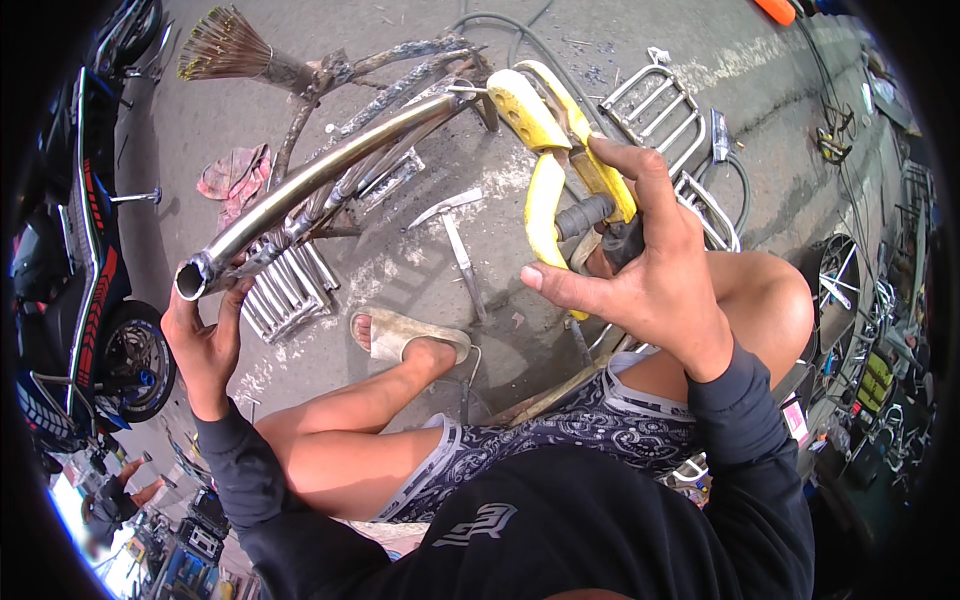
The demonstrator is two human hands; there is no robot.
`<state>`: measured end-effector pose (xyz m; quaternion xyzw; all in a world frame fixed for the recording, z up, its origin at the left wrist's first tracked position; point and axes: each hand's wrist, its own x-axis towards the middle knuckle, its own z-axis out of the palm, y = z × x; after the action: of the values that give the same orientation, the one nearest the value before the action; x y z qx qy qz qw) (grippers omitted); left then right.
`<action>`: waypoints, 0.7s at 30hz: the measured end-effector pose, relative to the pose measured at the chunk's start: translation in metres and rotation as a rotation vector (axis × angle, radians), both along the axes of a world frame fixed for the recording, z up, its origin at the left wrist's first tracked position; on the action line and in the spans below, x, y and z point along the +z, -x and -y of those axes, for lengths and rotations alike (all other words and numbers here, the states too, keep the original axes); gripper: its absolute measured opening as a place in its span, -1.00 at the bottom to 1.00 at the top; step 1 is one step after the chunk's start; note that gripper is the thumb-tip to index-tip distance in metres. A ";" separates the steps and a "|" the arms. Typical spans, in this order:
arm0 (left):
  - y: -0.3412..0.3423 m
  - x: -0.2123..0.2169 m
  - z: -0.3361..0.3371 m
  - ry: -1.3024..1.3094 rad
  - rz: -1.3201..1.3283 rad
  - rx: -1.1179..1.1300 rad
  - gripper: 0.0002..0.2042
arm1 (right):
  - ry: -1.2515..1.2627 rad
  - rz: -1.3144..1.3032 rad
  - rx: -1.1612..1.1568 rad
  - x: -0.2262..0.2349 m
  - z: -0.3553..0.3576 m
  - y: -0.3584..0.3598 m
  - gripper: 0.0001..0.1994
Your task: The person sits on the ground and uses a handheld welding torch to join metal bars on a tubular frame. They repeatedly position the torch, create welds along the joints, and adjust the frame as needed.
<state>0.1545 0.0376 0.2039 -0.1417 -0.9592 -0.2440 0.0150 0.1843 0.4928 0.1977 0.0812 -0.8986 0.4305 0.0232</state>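
My left hand [205, 340] is closed round the near, open end of a bent shiny metal tube [310, 180]. The tube slants up and away to the right, over other thin metal pieces. My right hand [650, 270] holds a yellow welding electrode holder [530, 115], with the index finger along its far side and the thumb stretched out by its near end. A short thin rod [467, 89] juts from the holder's jaws toward the tube's far end; whether they touch I cannot tell. My other right fingers are partly hidden behind the holder.
A chipping hammer [460, 250] lies on the ground between my legs. Metal racks [655, 115] and a cable [740, 190] lie at right. A bundle of welding rods [235, 55], a pink rag [235, 180] and short tube pieces [290, 290] are at left, near a motorcycle [90, 300].
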 end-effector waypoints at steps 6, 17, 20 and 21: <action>-0.001 -0.001 -0.001 -0.039 -0.021 0.020 -0.73 | -0.070 -0.040 0.004 0.001 0.001 0.000 -0.02; 0.001 -0.002 -0.001 -0.032 -0.027 0.013 -0.73 | -0.047 -0.079 -0.001 -0.005 0.000 0.001 0.00; 0.002 -0.003 -0.001 -0.039 -0.014 0.021 -0.73 | -0.025 -0.200 0.008 -0.008 -0.001 0.001 0.01; 0.002 -0.003 -0.001 -0.040 -0.011 0.021 -0.73 | -0.035 -0.187 0.012 -0.008 -0.001 0.001 0.02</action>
<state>0.1526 0.0382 0.2012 -0.1325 -0.9556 -0.2621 0.0255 0.1837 0.4941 0.1895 0.1267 -0.8995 0.4053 0.1028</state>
